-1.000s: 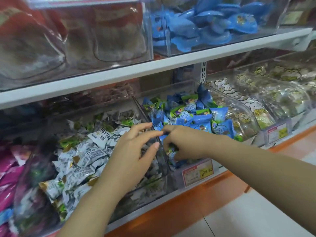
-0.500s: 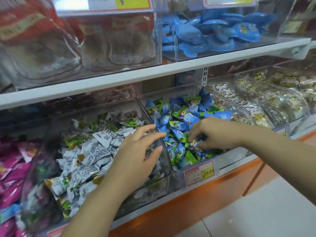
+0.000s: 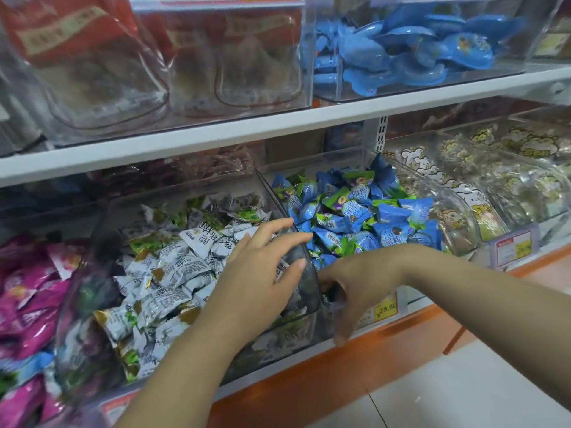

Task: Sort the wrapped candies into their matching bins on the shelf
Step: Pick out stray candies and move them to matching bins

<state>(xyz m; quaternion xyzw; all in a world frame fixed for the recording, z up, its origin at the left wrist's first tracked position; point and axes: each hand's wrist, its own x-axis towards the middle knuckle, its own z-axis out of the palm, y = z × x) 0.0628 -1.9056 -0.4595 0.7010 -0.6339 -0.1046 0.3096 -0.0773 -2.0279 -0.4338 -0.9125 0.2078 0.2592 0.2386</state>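
Candies [image 3: 173,273] in white wrappers fill a clear bin [image 3: 269,188] at 9 o'clock from the left hand [image 3: 259,273], whose fingers are spread wide over its front wall. Blue candies [image 3: 355,217] lie at 2 o'clock. The right hand [image 3: 358,279] dips into their bin; I cannot tell whether its fingers hold anything.

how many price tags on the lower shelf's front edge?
3. One tag below the blue candies, behind the right hand; one farther right; one at lower left, blurry and partly cut off. Others may be hidden.
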